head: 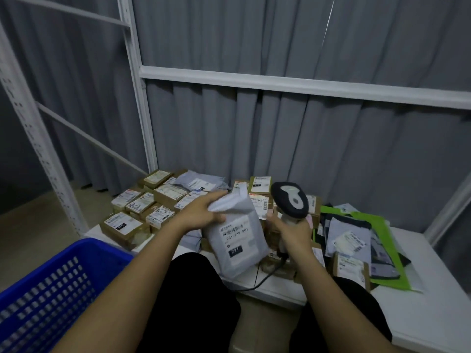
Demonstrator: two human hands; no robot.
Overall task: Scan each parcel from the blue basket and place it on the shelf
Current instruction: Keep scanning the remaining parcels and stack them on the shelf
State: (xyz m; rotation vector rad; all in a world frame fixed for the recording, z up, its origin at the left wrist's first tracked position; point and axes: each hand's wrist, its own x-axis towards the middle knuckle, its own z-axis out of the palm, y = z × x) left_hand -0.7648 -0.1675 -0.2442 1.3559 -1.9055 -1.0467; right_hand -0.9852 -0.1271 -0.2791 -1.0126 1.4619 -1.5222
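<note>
My left hand (201, 211) grips the folded top of a grey plastic mailer parcel (235, 240), which hangs upright with its white label and a black "231" tag facing me. Right beside it, my right hand (290, 231) holds the handle of a grey and black barcode scanner (290, 200), whose head rises above the parcel's right edge. The scanner's black cable (265, 280) trails down over the white low shelf (418, 309). The blue basket (51, 289) stands at the lower left, its inside hidden from view.
Several brown cardboard boxes with labels (142, 207) are stacked on the shelf's left part. Grey, green and black mailers (356, 240) lie on the right part. White shelf uprights (137, 80) and a crossbar stand before grey curtains. My knees in black fill the bottom centre.
</note>
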